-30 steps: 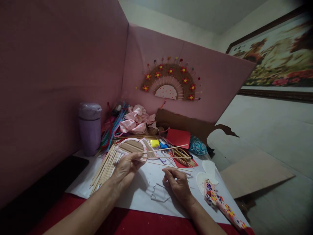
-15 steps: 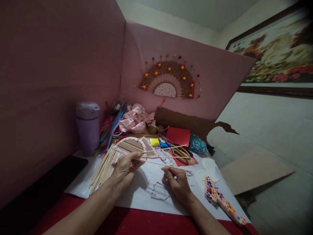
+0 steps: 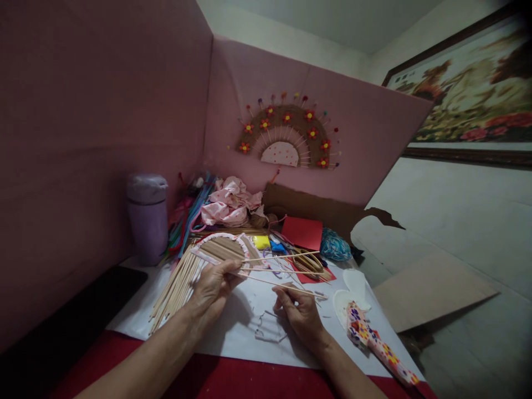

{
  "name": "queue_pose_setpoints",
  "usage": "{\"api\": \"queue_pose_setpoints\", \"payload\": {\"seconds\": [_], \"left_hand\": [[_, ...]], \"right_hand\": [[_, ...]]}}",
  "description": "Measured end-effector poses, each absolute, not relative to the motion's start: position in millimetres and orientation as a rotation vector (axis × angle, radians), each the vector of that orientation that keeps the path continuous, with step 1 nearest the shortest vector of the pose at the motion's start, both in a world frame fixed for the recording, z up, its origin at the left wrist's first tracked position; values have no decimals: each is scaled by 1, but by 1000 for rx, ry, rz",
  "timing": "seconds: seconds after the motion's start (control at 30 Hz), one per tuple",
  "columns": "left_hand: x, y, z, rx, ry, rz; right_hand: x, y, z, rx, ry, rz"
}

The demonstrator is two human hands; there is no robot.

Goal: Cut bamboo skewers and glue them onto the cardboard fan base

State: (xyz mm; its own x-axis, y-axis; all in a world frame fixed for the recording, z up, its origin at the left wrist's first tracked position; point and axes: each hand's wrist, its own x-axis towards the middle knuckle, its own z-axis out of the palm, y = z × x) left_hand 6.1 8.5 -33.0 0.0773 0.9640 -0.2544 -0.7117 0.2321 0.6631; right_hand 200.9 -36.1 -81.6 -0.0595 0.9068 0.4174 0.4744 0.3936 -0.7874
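Note:
My left hand (image 3: pixel 216 284) is closed on a half-round cardboard piece (image 3: pixel 218 250) edged with pale pink spotted cloth. From its lower right edge, three thin wooden sticks (image 3: pixel 301 272) reach out to the right. Just below the lowest stick, my right hand (image 3: pixel 298 310) is closed with thumb and fingers pinched together. What lies between those fingertips is too small to make out. Behind the held piece, another cloth-edged cardboard piece (image 3: pixel 254 252) is partly hidden. A fanned pile of wooden sticks (image 3: pixel 172 293) lies left of my left hand.
Scissors (image 3: pixel 310 262), a red sheet (image 3: pixel 302 233), blue yarn (image 3: pixel 336 245) and crumpled pink cloth (image 3: pixel 230 202) crowd the back. A purple tumbler (image 3: pixel 147 219) stands left. Right, a flower-patterned glue gun-like object (image 3: pixel 374 343) rests by white pads. A decorated arch (image 3: pixel 286 124) hangs on the panel.
The sticks' free ends have dipped slightly. Both hands keep nearly the same place and grip, and the whole view has shifted a little.

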Motion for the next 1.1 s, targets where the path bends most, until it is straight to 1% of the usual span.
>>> {"api": "queue_pose_setpoints", "payload": {"seconds": [0.63,1.1], "left_hand": [[6,6,-28,459,775,1339],[4,6,-23,418,628,1307]], "right_hand": [[198,-36,-76,-1158,-1772,447],[200,-35,-81,-1200,-1737,564]]}}
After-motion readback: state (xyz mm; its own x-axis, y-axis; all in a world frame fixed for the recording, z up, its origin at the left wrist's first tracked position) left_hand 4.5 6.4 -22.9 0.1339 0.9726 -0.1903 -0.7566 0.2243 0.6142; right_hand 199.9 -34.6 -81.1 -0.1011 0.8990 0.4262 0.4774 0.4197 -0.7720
